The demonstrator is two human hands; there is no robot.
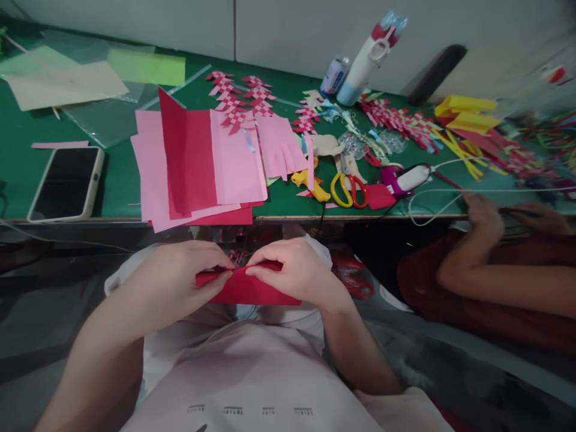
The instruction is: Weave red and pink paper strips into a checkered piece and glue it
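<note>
Above my lap, in front of the table edge, I hold a folded sheet of red paper (256,290). My left hand (191,273) pinches its upper edge between thumb and fingers. Close beside it, my right hand (288,270) pinches the same edge farther right. The fingertips of both hands almost meet at the middle of the fold. On the table straight ahead lies a stack of pink paper sheets (238,162), with a creased red sheet (193,162) standing partly open on top.
A phone (67,183) lies at left. Scissors (344,191), a yellow glue gun (312,185), woven paper strips (229,99), a can (334,77) and a white bottle (366,63) are on the green table (121,180). At right, another person's hands (483,219) work near a white cable (495,190).
</note>
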